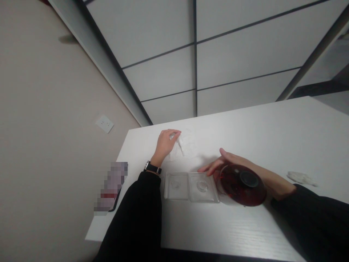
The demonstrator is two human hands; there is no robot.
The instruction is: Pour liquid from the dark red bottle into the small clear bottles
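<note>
At the far side of the table, my left hand [165,141] pinches a thin white tissue [182,147] between thumb and fingertips. The tissue lies partly on the white tabletop and blends into it. A clear plastic two-part tray [190,186], with a round shape in each half, lies nearer to me. My right hand [227,159] reaches behind a round vessel with a dark red see-through lid and black knob [242,184]. Its fingers are stretched out, with the tips at the tray's far right corner. The lidded vessel stands against the tray's right side and hides part of that hand.
A blurred-out flat object, perhaps a phone [114,185], lies at the table's left edge. A crumpled whitish piece [301,178] rests right of my right wrist. Behind the white table [267,131] stand panelled doors [163,51]; a wall with a socket [104,124] rises at left.
</note>
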